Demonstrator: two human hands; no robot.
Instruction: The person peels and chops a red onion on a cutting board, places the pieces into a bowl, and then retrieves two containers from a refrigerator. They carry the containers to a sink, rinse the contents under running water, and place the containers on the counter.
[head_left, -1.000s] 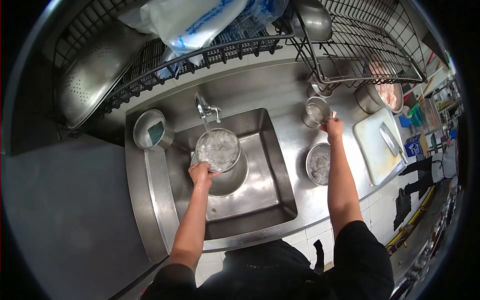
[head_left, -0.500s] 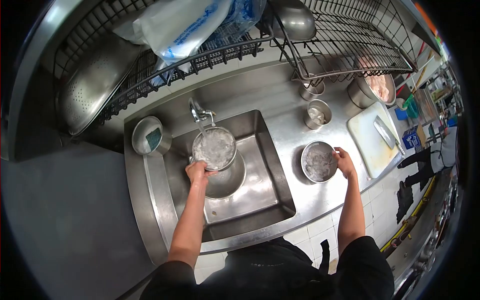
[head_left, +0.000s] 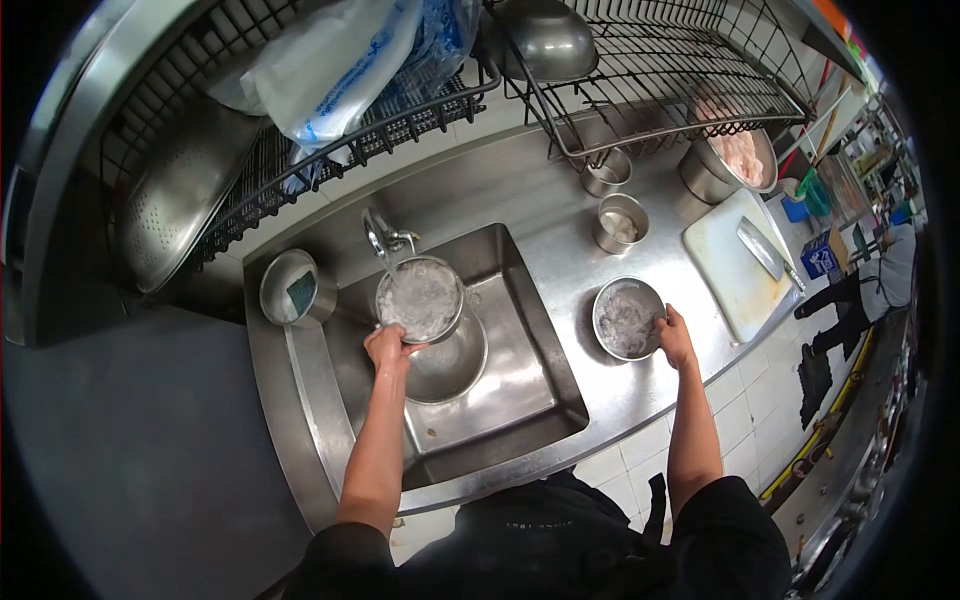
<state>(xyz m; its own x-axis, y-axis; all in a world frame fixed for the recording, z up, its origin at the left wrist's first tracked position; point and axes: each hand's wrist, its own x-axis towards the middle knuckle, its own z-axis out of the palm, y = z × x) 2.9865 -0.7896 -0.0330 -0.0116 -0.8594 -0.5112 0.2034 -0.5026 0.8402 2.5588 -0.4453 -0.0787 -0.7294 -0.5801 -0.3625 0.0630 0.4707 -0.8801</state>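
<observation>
My left hand (head_left: 391, 347) grips the rim of a metal bowl (head_left: 420, 299) filled with cloudy, bubbly water, held under the faucet (head_left: 385, 235). Water runs from the spout into it. Below, a larger metal bowl (head_left: 450, 365) sits in the sink (head_left: 520, 390), partly covered by the held one. On the counter to the right, my right hand (head_left: 675, 337) closes on the right rim of a second metal bowl (head_left: 629, 319), which has greyish contents too blurred to name.
Two small metal cups (head_left: 621, 224) stand behind the right bowl. Beyond are a cutting board (head_left: 730, 270) with a knife (head_left: 760, 248) and a pot of pale meat (head_left: 740, 158). A bowl with a green scrubber (head_left: 301, 291) is left. Wire racks (head_left: 680, 125) hang above. A person (head_left: 885, 280) stands far right.
The view has shifted slightly, moving the counter items a little left in the picture. Both hands keep their hold on the same bowls, and the water still runs.
</observation>
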